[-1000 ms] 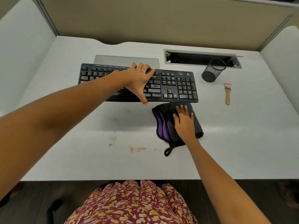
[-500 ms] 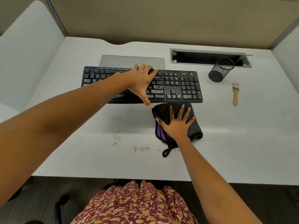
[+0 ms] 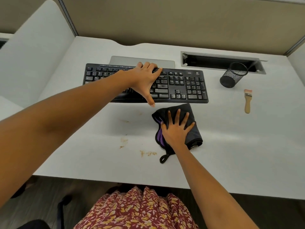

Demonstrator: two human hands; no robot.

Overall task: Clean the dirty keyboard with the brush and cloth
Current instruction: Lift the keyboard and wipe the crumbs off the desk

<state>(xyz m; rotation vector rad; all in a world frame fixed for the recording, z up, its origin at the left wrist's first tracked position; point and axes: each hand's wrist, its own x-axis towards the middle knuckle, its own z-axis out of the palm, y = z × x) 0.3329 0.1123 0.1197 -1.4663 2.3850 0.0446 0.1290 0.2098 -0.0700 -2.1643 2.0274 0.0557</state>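
Observation:
A black keyboard (image 3: 184, 85) lies across the back of the white desk. My left hand (image 3: 145, 80) spans its middle, fingers curled over the far edge and thumb hooked at the near edge. A folded black and purple cloth (image 3: 192, 129) lies just in front of the keyboard's right half. My right hand (image 3: 175, 128) presses flat on it with fingers spread. A small wooden-handled brush (image 3: 247, 101) lies on the desk to the right of the keyboard, apart from both hands.
Brown crumbs (image 3: 147, 153) and smears dot the desk (image 3: 239, 154) left of the cloth. A black mesh pen cup (image 3: 232, 77) stands behind the brush, by a cable slot (image 3: 214, 61). A grey slab (image 3: 142, 61) lies behind the keyboard. Partition walls enclose three sides.
My right hand's fingers have spread wider on the cloth. My left hand keeps its hold across the keyboard. The camera has shifted slightly.

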